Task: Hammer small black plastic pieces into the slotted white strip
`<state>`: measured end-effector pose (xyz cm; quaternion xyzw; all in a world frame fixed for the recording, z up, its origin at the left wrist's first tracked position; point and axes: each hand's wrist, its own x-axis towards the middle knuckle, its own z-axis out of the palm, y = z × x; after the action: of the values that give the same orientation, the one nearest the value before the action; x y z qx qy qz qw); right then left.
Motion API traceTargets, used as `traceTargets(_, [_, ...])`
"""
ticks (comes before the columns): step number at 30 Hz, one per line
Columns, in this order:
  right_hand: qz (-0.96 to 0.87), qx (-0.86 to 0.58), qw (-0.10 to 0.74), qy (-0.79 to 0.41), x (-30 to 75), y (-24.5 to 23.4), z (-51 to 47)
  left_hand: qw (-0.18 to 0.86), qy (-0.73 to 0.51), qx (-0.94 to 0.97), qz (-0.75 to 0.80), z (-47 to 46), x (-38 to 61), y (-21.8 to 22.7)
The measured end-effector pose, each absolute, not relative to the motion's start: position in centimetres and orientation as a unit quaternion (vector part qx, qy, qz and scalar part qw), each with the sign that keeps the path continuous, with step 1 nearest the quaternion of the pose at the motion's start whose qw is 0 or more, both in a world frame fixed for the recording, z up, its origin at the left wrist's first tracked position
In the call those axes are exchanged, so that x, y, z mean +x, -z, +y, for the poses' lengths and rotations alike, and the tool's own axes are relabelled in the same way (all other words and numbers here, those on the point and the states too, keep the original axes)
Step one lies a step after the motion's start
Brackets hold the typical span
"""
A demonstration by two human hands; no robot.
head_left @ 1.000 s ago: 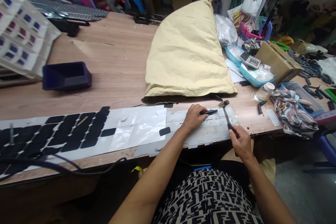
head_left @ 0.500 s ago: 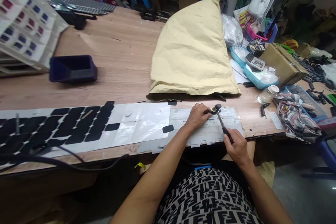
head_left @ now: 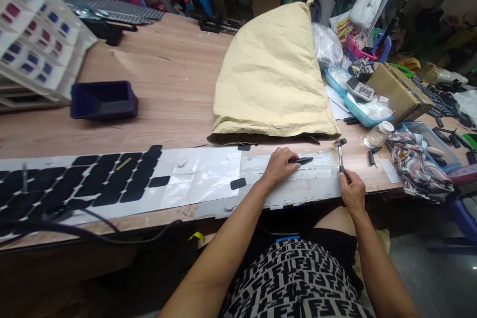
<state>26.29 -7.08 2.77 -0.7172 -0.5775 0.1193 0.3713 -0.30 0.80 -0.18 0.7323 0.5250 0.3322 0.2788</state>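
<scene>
My left hand (head_left: pixel 279 165) is closed on a slim black piece (head_left: pixel 305 160) and presses it against the taped, pale board (head_left: pixel 321 186) at the table's front edge. The piece's far end sticks out to the right of my fingers; its exact kind is too small to tell. To the right, my right hand (head_left: pixel 352 191) grips a small hammer (head_left: pixel 340 158) by its dark handle. The hammer's head points away from me, beside the board's right end and apart from the black piece. Left of my left hand, a loose black rounded patch (head_left: pixel 238 183) lies on the white sheet (head_left: pixel 203 174).
A large cream sack (head_left: pixel 276 74) stands behind the board. Rows of black patches (head_left: pixel 112 179) cover the sheet's left part, near a dark blue bin (head_left: pixel 104 102). On the right are a clear jar (head_left: pixel 378 135), a patterned cloth (head_left: pixel 417 169), blue baskets (head_left: pixel 367 117) and a cardboard box (head_left: pixel 400 92).
My right hand has swung the hammer away to the right, off the black piece. My left hand stays in place, still holding the piece.
</scene>
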Motion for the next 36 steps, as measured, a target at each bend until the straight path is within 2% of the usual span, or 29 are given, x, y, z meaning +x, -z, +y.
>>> traceTargets(4, [-0.506,-0.742,0.397,-0.190,27.3,-2.3,-6.2,0.306,-0.314,0.776,0.455,-1.6,-1.0,-1.6])
traceTargets(9, [-0.524,-0.735,0.389,-0.185,27.1,-2.3,-6.4,0.354,-0.252,0.839,0.328,-7.1,-2.1,-3.3])
traceTargets(14, [-0.523,-0.738,0.387,-0.177,27.2,-2.0,-6.5,0.281,-0.182,0.882,0.333,-10.5,-2.1,-2.5])
traceTargets(18, [-0.529,-0.737,0.387,-0.166,27.2,-1.9,-6.5,0.247,-0.180,0.890,0.338,-11.0,-2.1,-2.2])
traceTargets(23, [-0.527,-0.741,0.386,-0.156,26.9,-1.9,-6.5,0.279,-0.234,0.868,0.338,-7.6,-1.2,-2.8])
traceTargets(28, [-0.535,-0.737,0.385,-0.148,26.9,-1.8,-6.6,0.222,-0.281,0.822,0.443,-0.4,1.6,-3.0])
traceTargets(36, [-0.557,-0.724,0.383,-0.138,26.7,-2.0,-6.8,0.119,-0.199,0.815,0.532,8.0,5.1,-3.5])
